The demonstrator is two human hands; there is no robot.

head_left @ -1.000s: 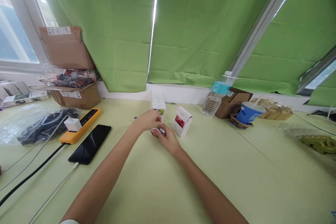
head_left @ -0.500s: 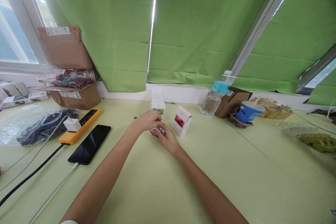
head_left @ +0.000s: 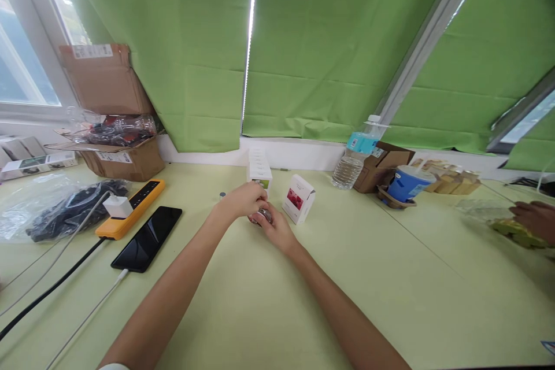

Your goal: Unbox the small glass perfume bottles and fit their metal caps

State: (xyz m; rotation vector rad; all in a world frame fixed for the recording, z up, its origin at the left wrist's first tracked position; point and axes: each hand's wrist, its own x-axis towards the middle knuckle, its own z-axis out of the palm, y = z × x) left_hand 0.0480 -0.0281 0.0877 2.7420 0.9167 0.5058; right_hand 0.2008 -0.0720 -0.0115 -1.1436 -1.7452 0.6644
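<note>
Head view shows the right hand gripping a small shiny object near the white box, the left hand bent over it, finger pinch undeterminable; step judged two-handed handling, next move apparently calling for a steady right-hand hold.

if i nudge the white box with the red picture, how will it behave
The white box may tip, standing taller than it is deep. Its flat sides suggest sliding over rolling, and crisp edges hint at stiff card.
</note>
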